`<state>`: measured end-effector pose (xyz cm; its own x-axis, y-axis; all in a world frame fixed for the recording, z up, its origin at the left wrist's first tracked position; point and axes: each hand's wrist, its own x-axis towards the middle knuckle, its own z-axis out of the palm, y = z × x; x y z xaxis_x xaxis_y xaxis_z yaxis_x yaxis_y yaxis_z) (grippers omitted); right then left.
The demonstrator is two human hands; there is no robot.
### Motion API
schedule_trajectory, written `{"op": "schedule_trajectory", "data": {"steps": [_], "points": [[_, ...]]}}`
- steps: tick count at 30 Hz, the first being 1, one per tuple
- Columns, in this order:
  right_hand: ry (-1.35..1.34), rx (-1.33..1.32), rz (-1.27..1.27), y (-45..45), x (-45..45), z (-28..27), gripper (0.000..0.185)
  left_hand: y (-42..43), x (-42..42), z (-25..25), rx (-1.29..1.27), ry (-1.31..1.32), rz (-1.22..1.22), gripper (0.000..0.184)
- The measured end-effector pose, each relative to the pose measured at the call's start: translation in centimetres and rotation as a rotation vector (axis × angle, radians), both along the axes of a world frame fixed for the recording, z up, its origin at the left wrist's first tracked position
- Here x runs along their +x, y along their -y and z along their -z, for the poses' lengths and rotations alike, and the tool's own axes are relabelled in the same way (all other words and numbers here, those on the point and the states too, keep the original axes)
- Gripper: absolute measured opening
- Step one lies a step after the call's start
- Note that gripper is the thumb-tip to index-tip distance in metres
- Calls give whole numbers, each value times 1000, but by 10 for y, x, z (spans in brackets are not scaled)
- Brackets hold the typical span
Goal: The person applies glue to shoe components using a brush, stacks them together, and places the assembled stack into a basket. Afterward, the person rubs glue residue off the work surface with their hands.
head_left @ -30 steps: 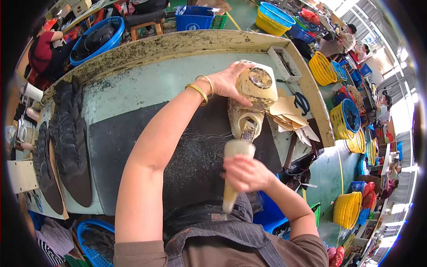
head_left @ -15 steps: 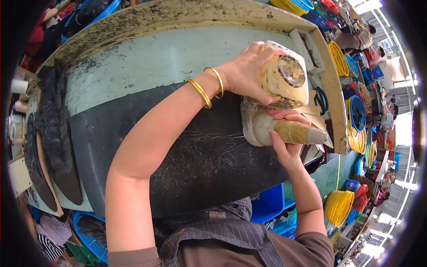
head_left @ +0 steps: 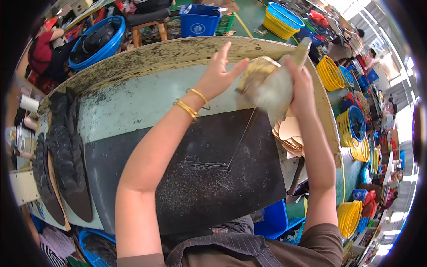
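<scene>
My left hand point(head_left: 222, 75), with gold bangles at its wrist, is raised over the far side of the table, fingers spread. Beside its fingertips is a squarish, stained yellowish plastic container point(head_left: 259, 66); blur hides whether they touch. My right hand point(head_left: 302, 86) grips a pale bottle-shaped thing point(head_left: 278, 91) with its tapered end up. That thing is smeared by motion and partly covers the container. A thin sticky thread runs from its lower part down to the black sheet point(head_left: 200, 191). Whitish strands and specks mark the sheet.
Dark shoe-sole-shaped pieces point(head_left: 64, 151) are stacked at the left. Tan cut pieces point(head_left: 290, 135) lie near my right forearm. A raised, stained rim point(head_left: 178, 50) borders the table. Blue baskets point(head_left: 100, 42), yellow baskets point(head_left: 349, 218) and people stand around.
My left hand has let go of the container and moved left. My right hand has lifted the bottle-shaped thing away from me and turned its tapered end up. The view has shifted.
</scene>
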<state>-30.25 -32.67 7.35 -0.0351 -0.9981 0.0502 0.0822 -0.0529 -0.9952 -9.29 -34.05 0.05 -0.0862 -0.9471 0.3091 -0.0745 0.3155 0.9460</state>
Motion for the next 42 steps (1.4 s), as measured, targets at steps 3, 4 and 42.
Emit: {"op": "schedule_trajectory", "data": {"steps": [3, 4, 42], "points": [[368, 167, 21, 100, -45, 11, 26, -47, 51, -23, -70, 7, -164, 74], [435, 229, 128, 134, -63, 19, 28, -71, 71, -23, -56, 53, -214, 68], [-1272, 41, -470, -106, -198, 83, 72, -353, 86, 81, -55, 976, -627, 44]]}}
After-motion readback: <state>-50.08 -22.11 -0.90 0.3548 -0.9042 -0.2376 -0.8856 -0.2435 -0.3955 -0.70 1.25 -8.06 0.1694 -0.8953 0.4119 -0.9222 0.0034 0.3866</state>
